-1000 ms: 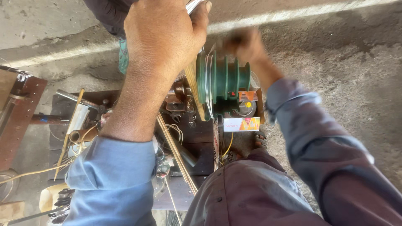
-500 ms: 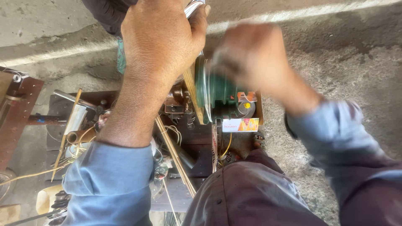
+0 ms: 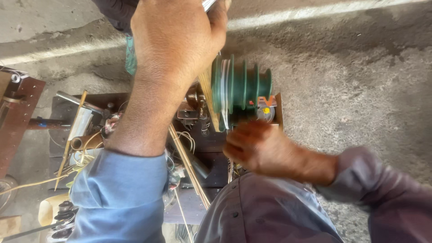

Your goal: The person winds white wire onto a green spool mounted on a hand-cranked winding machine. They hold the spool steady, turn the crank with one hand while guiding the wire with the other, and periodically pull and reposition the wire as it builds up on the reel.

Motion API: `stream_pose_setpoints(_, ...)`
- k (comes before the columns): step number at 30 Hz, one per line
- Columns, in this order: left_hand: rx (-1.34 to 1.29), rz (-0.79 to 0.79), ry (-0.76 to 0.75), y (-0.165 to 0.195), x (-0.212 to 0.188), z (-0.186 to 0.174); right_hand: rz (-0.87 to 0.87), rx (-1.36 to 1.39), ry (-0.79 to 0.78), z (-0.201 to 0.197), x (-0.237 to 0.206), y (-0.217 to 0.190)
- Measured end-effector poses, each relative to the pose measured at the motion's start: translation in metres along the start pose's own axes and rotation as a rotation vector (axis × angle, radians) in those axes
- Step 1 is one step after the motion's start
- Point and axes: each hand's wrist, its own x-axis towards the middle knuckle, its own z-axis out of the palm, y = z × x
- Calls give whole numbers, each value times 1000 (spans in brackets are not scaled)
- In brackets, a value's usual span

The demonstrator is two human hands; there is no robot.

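Note:
My left hand [image 3: 175,49] is raised close to the camera in a fist, gripping a shiny metal piece [image 3: 209,4] that pokes out at the top. Behind it, a green stepped spool [image 3: 243,85] stands on a small winding machine, with pale wire turns in one groove. My right hand [image 3: 265,150] is blurred just below the spool, over the machine's dark base [image 3: 211,144]. What its fingers hold is not visible. A thin wooden strip [image 3: 208,96] leans against the spool's left side.
Thin copper-coloured rods [image 3: 189,166] and loose wires cross the base. A small dial with a yellow dot [image 3: 266,110] sits under the spool. A rusty brown metal frame [image 3: 18,117] lies at the left, and rough concrete floor [image 3: 351,67] at the right.
My right hand has swung from the spool's upper right, across its front, down to below it. My left hand has kept its place and grip.

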Motion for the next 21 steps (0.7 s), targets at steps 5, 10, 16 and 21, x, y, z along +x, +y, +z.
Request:
stream_pose_setpoints(5,-65,-138,-125,3,6,-4,441,642,217,-11,62,125)
stream_pose_setpoints(10,-26,1,9,3,0,-7,649,873,79,-9,68,145)
stream_pose_setpoints(16,-72,-43,33,2,-5,-8,125,512,-58,-140,118,101)
stream_pose_setpoints(21,-94,-123,-65,-2,0,-3,-198,-137,89,-146,60,21)
